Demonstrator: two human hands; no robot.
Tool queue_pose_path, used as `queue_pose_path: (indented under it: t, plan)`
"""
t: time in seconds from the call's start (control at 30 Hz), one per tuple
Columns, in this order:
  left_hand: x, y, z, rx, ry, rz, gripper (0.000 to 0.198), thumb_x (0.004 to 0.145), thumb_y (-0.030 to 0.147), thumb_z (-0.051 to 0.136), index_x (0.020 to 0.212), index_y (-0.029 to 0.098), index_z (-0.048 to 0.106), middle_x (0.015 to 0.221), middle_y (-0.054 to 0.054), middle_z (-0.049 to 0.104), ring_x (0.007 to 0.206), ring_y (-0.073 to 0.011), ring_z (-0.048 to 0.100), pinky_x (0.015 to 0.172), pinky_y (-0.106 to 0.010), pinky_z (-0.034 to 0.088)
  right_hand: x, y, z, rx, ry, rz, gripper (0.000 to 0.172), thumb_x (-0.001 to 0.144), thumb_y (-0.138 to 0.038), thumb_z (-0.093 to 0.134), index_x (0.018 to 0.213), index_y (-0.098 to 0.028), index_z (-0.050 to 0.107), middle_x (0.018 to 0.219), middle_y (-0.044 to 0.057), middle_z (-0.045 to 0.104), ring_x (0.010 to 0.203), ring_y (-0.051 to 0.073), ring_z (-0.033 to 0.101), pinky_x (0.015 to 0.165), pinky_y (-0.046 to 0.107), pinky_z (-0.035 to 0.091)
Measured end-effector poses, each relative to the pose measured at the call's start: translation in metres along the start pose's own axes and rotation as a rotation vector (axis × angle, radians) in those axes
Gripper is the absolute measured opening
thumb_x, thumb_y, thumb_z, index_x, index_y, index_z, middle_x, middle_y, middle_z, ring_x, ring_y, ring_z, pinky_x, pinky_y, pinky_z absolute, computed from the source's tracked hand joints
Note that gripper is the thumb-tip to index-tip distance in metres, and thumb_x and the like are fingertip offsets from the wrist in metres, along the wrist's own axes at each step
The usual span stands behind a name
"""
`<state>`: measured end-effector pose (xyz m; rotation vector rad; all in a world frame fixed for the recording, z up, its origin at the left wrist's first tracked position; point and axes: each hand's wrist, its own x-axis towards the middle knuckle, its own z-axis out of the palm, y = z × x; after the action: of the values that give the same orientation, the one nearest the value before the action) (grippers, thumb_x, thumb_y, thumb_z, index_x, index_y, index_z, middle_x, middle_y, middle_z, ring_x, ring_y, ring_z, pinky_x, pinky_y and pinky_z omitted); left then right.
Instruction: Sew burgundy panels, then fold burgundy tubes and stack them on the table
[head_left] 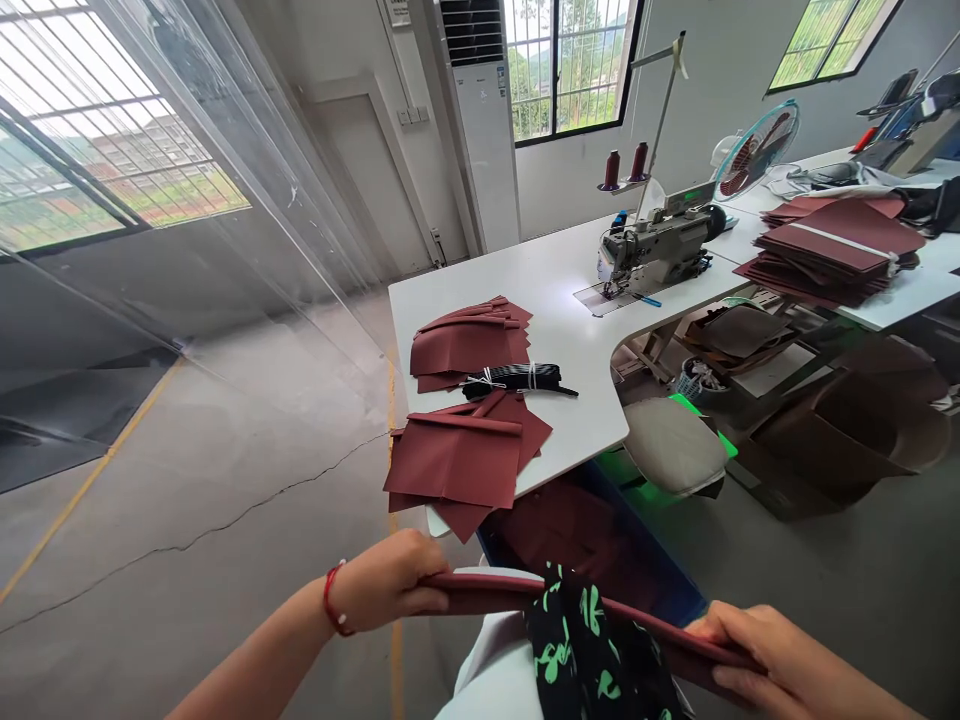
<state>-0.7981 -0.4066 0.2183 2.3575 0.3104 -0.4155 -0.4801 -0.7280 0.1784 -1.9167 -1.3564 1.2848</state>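
**While your hands pull a maroon strip [480,592] taut, the sewing table lies ahead**

Your left hand [386,582] has its fingers closed around one end of the strip, with a red cord bracelet [331,597] on that wrist. Your right hand [780,655] holds the other end, its fingers curled over the strip. Neither hand is open. The strip runs across the bottom of your view, near you and just short of the table's near corner. A black cloth with green print [577,640] hangs at its middle, and a white cloth [495,680] shows to the left of that.

On the white table [570,340] ahead, two stacks of maroon pieces [457,455] lie to the left, with a black bundle tied with white bands [510,380] between them. Farther along stands a sewing machine [652,245], with two thread spools [622,168] behind it and a fan [757,150] beyond. A larger maroon stack [832,245] sits on the table to the right. Below the table's edge are a cushioned stool [671,445] and a blue bin [592,540] holding maroon material. A clear plastic curtain [225,200] hangs to the left.
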Motion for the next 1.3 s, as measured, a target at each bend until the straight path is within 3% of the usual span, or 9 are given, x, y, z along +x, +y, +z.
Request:
queue_pose_path:
  t: [0.13,0.37,0.47,0.57,0.77,0.9,1.03,1.17,1.3]
  plan:
    - [0.002,-0.007,-0.004,-0.284,0.037,0.048,0.078,0.064,0.093,0.037,0.054,0.019,0.013,0.053,0.004,0.014,0.052,-0.0102,0.013,0.048,-0.029,0.016,0.008,0.013,-0.016,0.209,0.083,-0.067,0.047,0.075,-0.067,0.060,0.066,-0.022,0.056,0.069,0.000,0.050,0.064,0.016,0.047,0.058,0.025,0.041]
    - [0.001,-0.008,-0.003,-0.351,0.073,0.030,0.080,0.054,0.100,0.015,0.051,0.021,0.010,0.047,0.004,0.009,0.048,-0.0107,0.014,0.047,-0.031,0.021,0.028,0.021,-0.016,0.425,0.071,-0.123,0.056,0.075,-0.075,0.053,0.065,-0.021,0.042,0.065,-0.002,0.043,0.060,0.014,0.038,0.054,0.025,0.037]
    - [0.003,0.003,-0.005,-0.140,0.023,-0.097,0.071,0.075,0.087,0.030,0.051,0.020,0.033,0.049,0.001,0.031,0.049,-0.0122,0.029,0.048,-0.029,0.028,0.039,0.023,-0.016,0.270,0.016,-0.119,0.043,0.087,-0.060,0.050,0.069,-0.021,0.044,0.070,-0.001,0.049,0.064,0.014,0.044,0.059,0.025,0.039]
    - [0.020,0.020,0.014,-0.039,-0.089,-0.195,0.033,0.091,0.048,0.043,0.092,0.021,0.062,0.077,-0.002,0.063,0.067,-0.0173,0.054,0.060,-0.027,0.041,0.060,0.013,-0.004,0.109,0.036,-0.207,0.034,0.094,-0.047,0.045,0.074,-0.021,0.051,0.074,0.000,0.058,0.067,0.014,0.050,0.062,0.025,0.040]
    - [0.060,0.000,0.056,0.044,0.008,-0.341,0.032,0.089,0.026,0.047,0.120,0.023,0.054,0.113,-0.006,0.064,0.101,-0.0222,0.061,0.087,-0.031,0.047,0.128,-0.002,0.022,-0.063,0.116,-0.363,0.023,0.092,-0.024,0.045,0.105,-0.021,0.063,0.112,0.007,0.065,0.099,0.019,0.061,0.087,0.030,0.048]
    - [0.044,-0.078,-0.005,0.311,0.333,-0.453,0.036,0.092,0.025,0.041,0.127,0.021,0.048,0.112,-0.010,0.062,0.098,-0.0245,0.062,0.086,-0.036,0.049,0.198,0.031,-0.002,-0.244,0.310,-0.273,0.033,0.091,-0.025,0.044,0.121,-0.021,0.057,0.118,0.008,0.064,0.105,0.019,0.062,0.091,0.030,0.050]
    - [0.054,-0.167,-0.130,0.428,0.616,-0.385,0.035,0.096,0.034,0.034,0.125,0.021,0.049,0.116,-0.009,0.062,0.103,-0.0246,0.060,0.089,-0.037,0.048,0.308,0.062,-0.039,-0.389,0.485,-0.180,0.025,0.090,-0.024,0.043,0.108,-0.019,0.060,0.113,0.012,0.064,0.107,0.025,0.060,0.095,0.040,0.047]
    - [0.137,-0.248,-0.239,0.598,0.608,-0.403,0.041,0.096,0.036,0.036,0.132,0.019,0.048,0.121,-0.011,0.059,0.110,-0.0256,0.057,0.096,-0.039,0.044,0.422,0.076,-0.062,-0.560,0.627,-0.035,0.024,0.087,-0.024,0.051,0.109,-0.017,0.057,0.123,0.019,0.056,0.113,0.032,0.052,0.089,0.045,0.045]
    - [0.246,-0.324,-0.246,0.636,0.515,-0.566,0.062,0.094,0.043,0.043,0.149,0.021,0.026,0.154,-0.015,0.026,0.138,-0.0370,0.026,0.106,-0.063,0.024,0.486,0.090,-0.065,-0.694,0.639,0.111,0.016,0.087,-0.026,0.053,0.098,-0.016,0.059,0.105,0.016,0.060,0.094,0.030,0.057,0.065,0.035,0.044]
